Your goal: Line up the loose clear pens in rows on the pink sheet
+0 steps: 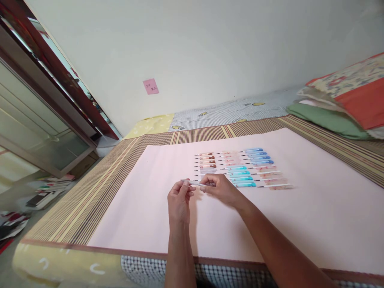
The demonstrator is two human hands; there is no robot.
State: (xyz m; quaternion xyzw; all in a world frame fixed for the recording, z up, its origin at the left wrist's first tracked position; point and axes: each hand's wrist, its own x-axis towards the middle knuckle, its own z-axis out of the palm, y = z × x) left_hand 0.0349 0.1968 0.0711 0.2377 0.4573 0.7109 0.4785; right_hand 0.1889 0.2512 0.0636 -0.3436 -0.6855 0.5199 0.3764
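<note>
- A slim pale pen (193,183) lies level between both hands, just above the pink sheet (144,208); its barrel looks clear or whitish, though it is too small to be sure.
- The left hand (179,200) pinches its left end with the fingertips.
- The right hand (220,189) grips its right end, just beside the rows of pens (243,168) laid out in brown, pink and blue groups.
</note>
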